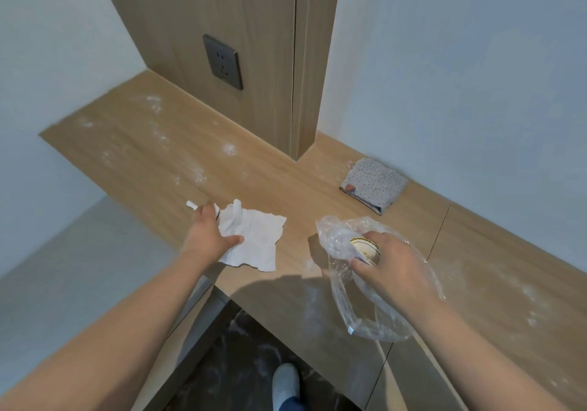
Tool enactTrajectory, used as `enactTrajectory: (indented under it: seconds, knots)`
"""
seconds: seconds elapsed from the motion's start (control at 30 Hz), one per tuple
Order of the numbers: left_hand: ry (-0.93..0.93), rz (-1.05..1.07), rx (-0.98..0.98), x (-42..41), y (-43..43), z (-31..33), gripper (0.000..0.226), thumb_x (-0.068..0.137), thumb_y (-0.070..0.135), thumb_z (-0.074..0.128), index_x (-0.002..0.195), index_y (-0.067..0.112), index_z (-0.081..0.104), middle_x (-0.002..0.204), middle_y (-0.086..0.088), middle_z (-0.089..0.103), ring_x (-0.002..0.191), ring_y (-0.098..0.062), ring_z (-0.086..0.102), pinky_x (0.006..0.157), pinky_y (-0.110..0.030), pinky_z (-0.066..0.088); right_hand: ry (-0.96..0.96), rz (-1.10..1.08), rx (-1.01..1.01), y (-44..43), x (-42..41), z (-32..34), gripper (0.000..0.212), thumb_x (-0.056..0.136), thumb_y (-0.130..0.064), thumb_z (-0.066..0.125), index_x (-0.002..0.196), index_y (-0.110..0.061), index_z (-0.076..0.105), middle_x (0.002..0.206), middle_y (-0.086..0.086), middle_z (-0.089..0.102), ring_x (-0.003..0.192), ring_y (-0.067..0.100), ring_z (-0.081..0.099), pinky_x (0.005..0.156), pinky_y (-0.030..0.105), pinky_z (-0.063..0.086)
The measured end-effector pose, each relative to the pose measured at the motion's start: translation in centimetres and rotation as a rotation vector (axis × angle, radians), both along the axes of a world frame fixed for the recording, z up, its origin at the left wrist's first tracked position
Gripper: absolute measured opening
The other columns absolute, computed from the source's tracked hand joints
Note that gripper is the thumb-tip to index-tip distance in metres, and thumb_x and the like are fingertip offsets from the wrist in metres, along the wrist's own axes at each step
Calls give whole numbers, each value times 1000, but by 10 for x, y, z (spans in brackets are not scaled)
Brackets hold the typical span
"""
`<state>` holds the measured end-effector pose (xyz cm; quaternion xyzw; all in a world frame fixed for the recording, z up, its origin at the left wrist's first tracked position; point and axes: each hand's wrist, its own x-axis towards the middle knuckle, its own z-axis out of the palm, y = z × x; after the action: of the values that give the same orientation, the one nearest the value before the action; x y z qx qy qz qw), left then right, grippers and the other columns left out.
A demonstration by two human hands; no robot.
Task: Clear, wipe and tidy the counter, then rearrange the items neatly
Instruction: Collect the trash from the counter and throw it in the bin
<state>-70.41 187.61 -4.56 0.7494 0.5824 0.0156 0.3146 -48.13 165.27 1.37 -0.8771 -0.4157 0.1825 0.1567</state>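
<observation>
Grey slipper [286,382] on dark flooring sits nearest us, far below the socket [223,62] and slightly to its right. Next comes the wooden counter [286,182]. Our left hand [209,236] pinches a white paper towel [257,242], thumb on top and fingers curled over its left edge. The towel lies spread on the counter, roughly straight below the socket. Down to the socket's right, our right hand [394,271] is clamped on a crumpled clear plastic bag [365,309], fingers closed round the part with a printed label [365,247]. The bag's lower end reaches past the counter's front edge. A small white scrap [191,204] lies just beside our left fingers. Farther back, right of the socket, a folded dotted cloth [373,188] rests on the counter near the white wall. White powder smears [228,149] dot the wood just beneath the socket and to its left.
</observation>
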Motion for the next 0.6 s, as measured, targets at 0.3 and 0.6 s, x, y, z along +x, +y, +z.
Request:
enactTrajectory:
  seconds: [0.3, 0.6]
  knots:
    - [63, -87, -65, 2, 6, -15, 64, 82, 36, 75, 133, 9, 46, 125, -14, 57, 106, -32, 58, 77, -32, 44, 0, -76, -27, -19, -9, -5, 37, 81, -43, 65, 114, -26, 65, 102, -6, 66, 92, 15, 58, 68, 25, 33]
    - [-227, -163, -203, 42, -79, 37, 39, 80, 47, 74, 99, 16, 58, 92, 0, 62, 84, -19, 60, 61, -27, 41, 73, -181, 65, -65, -4, 26, 15, 77, -38, 66, 89, -31, 63, 82, -12, 63, 77, 11, 56, 61, 25, 34]
